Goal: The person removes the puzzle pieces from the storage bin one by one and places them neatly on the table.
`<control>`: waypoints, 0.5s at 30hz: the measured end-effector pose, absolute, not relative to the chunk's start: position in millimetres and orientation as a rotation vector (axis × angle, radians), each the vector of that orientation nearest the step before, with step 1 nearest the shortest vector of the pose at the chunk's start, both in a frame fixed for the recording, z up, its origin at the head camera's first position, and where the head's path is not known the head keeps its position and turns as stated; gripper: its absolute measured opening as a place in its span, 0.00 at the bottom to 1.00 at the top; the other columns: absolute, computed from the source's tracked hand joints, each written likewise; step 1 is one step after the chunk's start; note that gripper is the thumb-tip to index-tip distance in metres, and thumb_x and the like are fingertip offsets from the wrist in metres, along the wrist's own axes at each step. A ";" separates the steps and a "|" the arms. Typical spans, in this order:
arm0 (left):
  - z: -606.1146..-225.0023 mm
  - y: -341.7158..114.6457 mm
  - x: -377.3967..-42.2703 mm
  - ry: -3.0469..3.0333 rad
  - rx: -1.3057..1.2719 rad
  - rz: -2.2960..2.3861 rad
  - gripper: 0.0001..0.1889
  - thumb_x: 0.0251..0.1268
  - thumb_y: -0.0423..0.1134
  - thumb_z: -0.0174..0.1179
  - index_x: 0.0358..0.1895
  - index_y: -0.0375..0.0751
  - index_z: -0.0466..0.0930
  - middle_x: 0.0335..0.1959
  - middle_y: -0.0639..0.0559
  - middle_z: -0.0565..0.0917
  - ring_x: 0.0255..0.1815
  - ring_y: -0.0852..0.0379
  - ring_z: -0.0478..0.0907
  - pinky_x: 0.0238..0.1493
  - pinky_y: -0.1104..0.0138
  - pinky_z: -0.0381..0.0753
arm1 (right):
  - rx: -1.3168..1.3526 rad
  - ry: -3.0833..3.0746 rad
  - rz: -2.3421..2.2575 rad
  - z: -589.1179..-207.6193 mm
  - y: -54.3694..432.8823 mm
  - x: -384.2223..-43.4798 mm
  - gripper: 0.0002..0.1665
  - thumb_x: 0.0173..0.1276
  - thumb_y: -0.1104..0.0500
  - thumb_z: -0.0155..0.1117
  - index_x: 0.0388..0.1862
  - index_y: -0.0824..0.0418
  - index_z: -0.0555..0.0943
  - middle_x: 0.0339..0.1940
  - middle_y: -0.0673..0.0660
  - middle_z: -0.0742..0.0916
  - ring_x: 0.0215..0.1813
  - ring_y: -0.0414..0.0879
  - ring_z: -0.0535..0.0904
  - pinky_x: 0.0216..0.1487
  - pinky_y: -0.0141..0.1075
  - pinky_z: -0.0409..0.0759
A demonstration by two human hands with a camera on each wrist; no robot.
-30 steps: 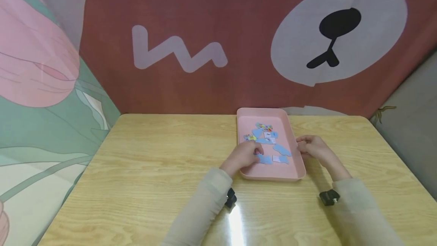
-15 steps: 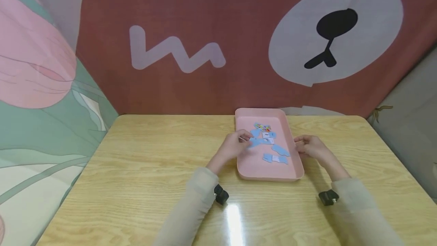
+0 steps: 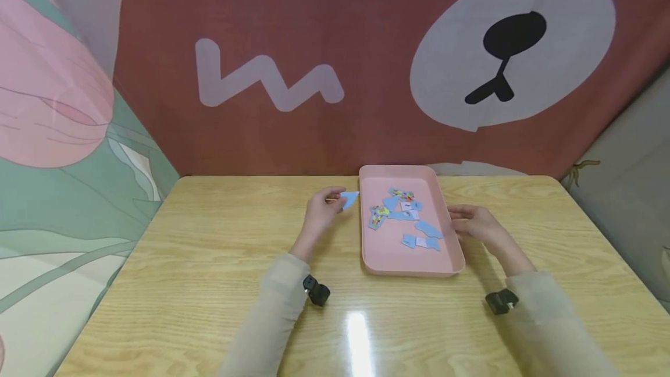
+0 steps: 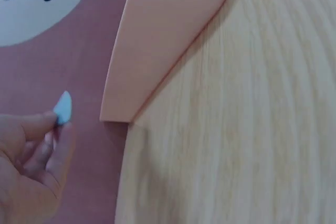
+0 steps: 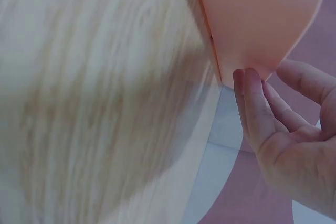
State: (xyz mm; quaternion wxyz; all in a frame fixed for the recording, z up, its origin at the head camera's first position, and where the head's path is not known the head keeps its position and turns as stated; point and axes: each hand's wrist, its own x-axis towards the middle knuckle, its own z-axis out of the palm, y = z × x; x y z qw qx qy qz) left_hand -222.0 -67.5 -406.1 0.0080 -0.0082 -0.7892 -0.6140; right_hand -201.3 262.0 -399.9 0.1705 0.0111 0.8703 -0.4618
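My left hand (image 3: 319,212) pinches a light-blue flat piece (image 3: 349,199), its pointed end toward the pink tray (image 3: 402,262), just outside the tray's left wall. In the left wrist view the piece (image 4: 64,108) is seen almost edge-on between thumb and finger. Inside the tray lie several flat cut pieces, among them one with a colourful pattern (image 3: 378,217), a plain blue one (image 3: 429,229) and a blue-and-white one (image 3: 421,242). My right hand (image 3: 478,225) touches the tray's outer right wall, fingers extended along it. The right wrist view shows fingertips (image 5: 253,80) against this wall.
A light wooden table (image 3: 246,231) carries the tray close to its back edge. Behind it hangs a reddish-brown cloth (image 3: 293,138) with a cartoon face. Small black devices, one on the left wrist (image 3: 316,291) and one on the right (image 3: 501,301), hang below the sleeves.
My left hand has moved from over the tray's lower left, up and left past the wall, and now carries a blue piece. The right hand stays at the tray's right wall.
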 end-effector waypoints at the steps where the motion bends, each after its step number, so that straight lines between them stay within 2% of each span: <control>1: -407.5 -69.8 -222.6 -2.454 0.010 -1.936 0.15 0.64 0.29 0.58 0.53 0.28 0.79 0.44 0.37 0.80 0.40 0.51 0.82 0.43 0.66 0.86 | 0.034 2.484 -1.312 -400.0 261.2 -201.6 0.34 0.71 0.61 0.54 0.70 0.76 0.59 0.65 0.78 0.70 0.52 0.41 0.79 0.50 0.31 0.83; 5: -413.0 -78.3 -225.5 -2.397 0.152 -2.008 0.15 0.65 0.28 0.56 0.54 0.28 0.78 0.45 0.38 0.79 0.38 0.55 0.80 0.44 0.64 0.86 | 0.035 2.532 -1.336 -400.6 257.9 -202.7 0.32 0.72 0.62 0.52 0.69 0.77 0.59 0.65 0.78 0.70 0.54 0.46 0.79 0.47 0.27 0.82; 10: -419.8 -87.4 -228.6 -2.284 0.320 -2.139 0.16 0.65 0.25 0.54 0.56 0.27 0.76 0.41 0.43 0.77 0.36 0.61 0.74 0.42 0.69 0.83 | 0.049 2.561 -1.350 -401.4 255.2 -203.6 0.30 0.72 0.63 0.51 0.69 0.77 0.60 0.65 0.77 0.71 0.50 0.42 0.81 0.43 0.25 0.81; 15: -423.2 -95.0 -231.1 -2.183 0.453 -2.251 0.18 0.65 0.24 0.53 0.58 0.26 0.73 0.43 0.43 0.75 0.37 0.58 0.74 0.41 0.74 0.82 | 0.058 2.552 -1.350 -402.6 254.1 -203.8 0.30 0.71 0.64 0.51 0.68 0.77 0.61 0.65 0.77 0.71 0.47 0.40 0.81 0.43 0.27 0.82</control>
